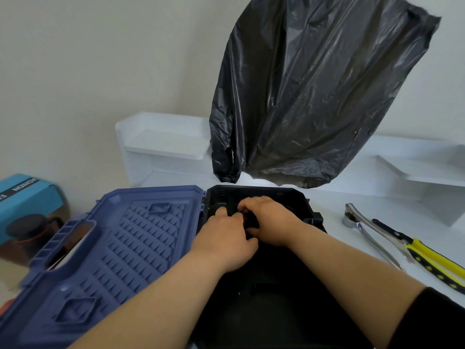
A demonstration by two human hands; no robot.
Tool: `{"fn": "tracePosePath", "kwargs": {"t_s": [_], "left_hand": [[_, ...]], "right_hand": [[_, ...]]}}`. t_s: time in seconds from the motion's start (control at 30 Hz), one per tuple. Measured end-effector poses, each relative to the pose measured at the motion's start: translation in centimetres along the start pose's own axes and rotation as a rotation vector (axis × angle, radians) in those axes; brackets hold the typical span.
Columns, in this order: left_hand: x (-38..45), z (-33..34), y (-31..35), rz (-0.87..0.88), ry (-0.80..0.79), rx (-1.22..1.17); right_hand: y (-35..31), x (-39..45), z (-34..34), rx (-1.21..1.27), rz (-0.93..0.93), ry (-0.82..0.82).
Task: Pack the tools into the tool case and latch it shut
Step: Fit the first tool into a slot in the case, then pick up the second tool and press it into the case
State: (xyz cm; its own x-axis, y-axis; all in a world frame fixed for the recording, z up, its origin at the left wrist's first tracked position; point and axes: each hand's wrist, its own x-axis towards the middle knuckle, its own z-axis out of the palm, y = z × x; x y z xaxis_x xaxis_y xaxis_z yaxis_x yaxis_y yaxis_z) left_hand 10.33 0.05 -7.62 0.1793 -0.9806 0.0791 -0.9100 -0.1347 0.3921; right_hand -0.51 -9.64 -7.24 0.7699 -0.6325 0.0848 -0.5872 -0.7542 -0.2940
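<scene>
The tool case lies open on the white table, its blue lid [120,248] flat to the left and its black base [276,293] under my arms. Both hands are inside the far end of the base. My left hand [224,238] and my right hand [266,220] are curled together around a small black object [251,220], mostly hidden by the fingers, so I cannot tell what it is. Yellow-handled pliers [427,255] and a chrome hand tool [362,222] lie on the table to the right of the case.
A black plastic bag [314,96] hangs on the wall behind the case. White shelf units [163,144] stand at the back. A teal box [27,197] and a dark round object [27,227] sit at the left edge.
</scene>
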Motion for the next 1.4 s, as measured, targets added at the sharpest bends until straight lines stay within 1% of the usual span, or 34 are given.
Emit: {"fn": "tracePosePath", "kwargs": {"t_s": [0.1,0.23,0.37,0.47,0.53,0.67,0.8,0.9,1.0,1.13,1.4], "left_hand": [[-0.1,0.0,0.1,0.0,-0.002,0.006],[-0.3,-0.2,0.1,0.005,0.043,-0.04],[-0.8,-0.4,0.7,0.066,0.126,-0.049],[-1.0,-0.7,1.7,0.192,0.175,-0.009],[-1.1,-0.9,2.5,0.235,0.149,-0.008],[-1.0,-0.8,4.8,0.268,0.086,-0.055],[-0.8,-0.1,6.8,0.295,0.036,-0.089],[-0.5,0.5,7.7,0.304,0.01,-0.093],[-0.2,1.0,8.2,0.3,-0.012,-0.104],[0.3,1.4,8.7,0.29,-0.027,-0.113],[0.8,2.1,9.2,0.285,-0.076,-0.122]], "right_hand": [[0.2,-0.3,-0.4,-0.016,-0.007,0.045],[0.4,-1.1,-2.2,0.056,0.038,0.217],[2.2,-3.0,-4.6,0.133,0.177,0.473],[4.5,-4.8,-5.6,0.059,0.333,0.543],[5.9,-6.1,-5.8,-0.024,0.465,0.527],[8.3,-8.5,-5.7,-0.152,0.693,0.417],[9.8,-10.1,-5.5,-0.189,0.795,0.373],[10.6,-10.9,-5.3,-0.192,0.844,0.283],[11.0,-11.3,-4.8,-0.192,0.865,0.253],[11.2,-11.5,-3.9,-0.205,0.821,0.306],[10.7,-11.9,-3.1,-0.202,0.756,0.269]]}}
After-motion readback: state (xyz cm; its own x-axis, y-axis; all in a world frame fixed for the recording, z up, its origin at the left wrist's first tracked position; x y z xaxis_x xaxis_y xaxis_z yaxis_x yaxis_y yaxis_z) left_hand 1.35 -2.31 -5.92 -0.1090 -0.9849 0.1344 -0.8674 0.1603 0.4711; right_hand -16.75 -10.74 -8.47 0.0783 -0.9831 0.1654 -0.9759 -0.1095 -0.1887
